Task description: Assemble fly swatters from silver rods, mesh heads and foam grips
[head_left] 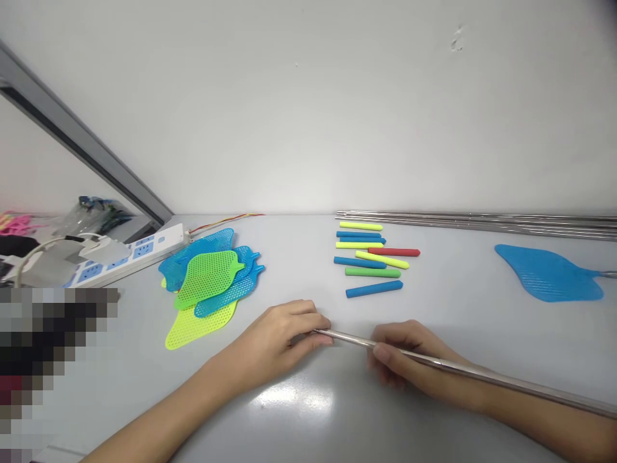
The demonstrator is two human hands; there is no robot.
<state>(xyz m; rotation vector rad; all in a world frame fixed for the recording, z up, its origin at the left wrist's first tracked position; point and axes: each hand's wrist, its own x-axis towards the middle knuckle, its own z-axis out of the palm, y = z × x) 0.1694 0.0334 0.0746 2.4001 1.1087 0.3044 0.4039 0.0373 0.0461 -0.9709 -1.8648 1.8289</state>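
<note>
A thin metal rod (463,368) runs from the middle of the table off to the lower right. My left hand (289,334) pinches its narrow tip between thumb and fingers. Farther along, my right hand (409,357) grips the rod, thumb on top and fingers curled beneath. Left of my hands lies a loose pile of perforated leaf-shaped fly swatter heads, including a green fly swatter head (209,276) on top of blue and yellow ones. Beyond my hands, several coloured plastic sleeves lie in a rough column, among them a blue sleeve (374,289) and a red sleeve (394,252).
Several metal rods (482,222) lie along the wall at the back right. Below them is a blue fly swatter head (554,273) with a rod attached. A white power strip (139,253) with plugs and cables stands at the left, near a plastic bag (91,218).
</note>
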